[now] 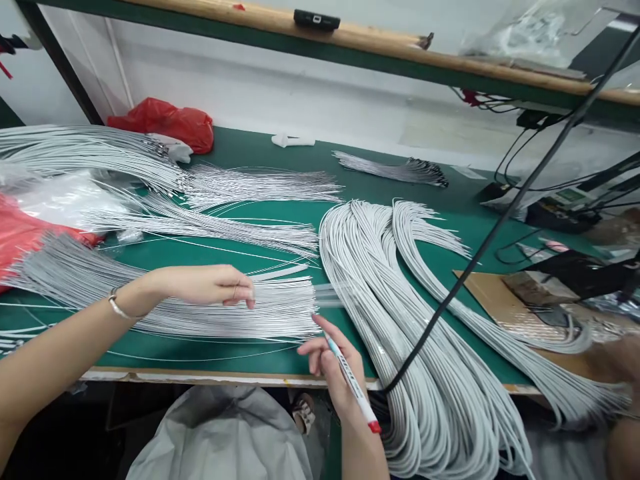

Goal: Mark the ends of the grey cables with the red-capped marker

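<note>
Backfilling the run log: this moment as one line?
left hand: over wire bundle, contact unclear | right hand: holding marker by bundle's end | grey cables: draped over table edge

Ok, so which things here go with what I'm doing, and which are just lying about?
Likely part of it:
- marker in your right hand
- thin wires below your left hand
- possibly the draped cables

Seemingly just lying about:
- red bag
- white plastic piece
- black device on the shelf
</note>
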A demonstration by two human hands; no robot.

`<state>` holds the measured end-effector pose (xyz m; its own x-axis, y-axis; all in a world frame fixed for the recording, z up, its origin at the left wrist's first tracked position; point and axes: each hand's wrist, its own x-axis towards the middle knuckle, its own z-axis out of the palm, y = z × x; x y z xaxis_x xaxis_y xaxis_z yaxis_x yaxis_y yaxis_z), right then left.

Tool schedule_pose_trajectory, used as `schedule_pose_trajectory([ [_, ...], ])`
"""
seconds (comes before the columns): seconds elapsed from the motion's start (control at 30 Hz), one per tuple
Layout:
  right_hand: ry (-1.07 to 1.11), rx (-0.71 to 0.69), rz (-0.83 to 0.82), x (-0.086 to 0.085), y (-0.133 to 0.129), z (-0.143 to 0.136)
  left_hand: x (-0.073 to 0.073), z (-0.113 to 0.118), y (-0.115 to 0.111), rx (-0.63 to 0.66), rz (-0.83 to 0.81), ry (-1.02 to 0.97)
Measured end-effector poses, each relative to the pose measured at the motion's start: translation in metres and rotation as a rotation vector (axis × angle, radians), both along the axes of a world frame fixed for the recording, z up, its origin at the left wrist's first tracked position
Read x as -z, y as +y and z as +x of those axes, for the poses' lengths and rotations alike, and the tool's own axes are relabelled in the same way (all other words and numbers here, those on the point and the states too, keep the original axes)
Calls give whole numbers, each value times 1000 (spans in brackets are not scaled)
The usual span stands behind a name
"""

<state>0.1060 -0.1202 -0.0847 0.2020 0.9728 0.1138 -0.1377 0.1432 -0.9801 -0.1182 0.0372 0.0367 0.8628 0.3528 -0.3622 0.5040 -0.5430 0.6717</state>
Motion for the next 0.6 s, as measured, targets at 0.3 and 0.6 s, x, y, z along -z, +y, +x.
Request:
schedule_pose_trajectory([
  [0.3,339,128,-61,-21,2,-34,-4,9,-45,95,-248,155],
  [0.6,-6,344,39,-17,-17,-19,7,48,-79,-73,-52,-187],
])
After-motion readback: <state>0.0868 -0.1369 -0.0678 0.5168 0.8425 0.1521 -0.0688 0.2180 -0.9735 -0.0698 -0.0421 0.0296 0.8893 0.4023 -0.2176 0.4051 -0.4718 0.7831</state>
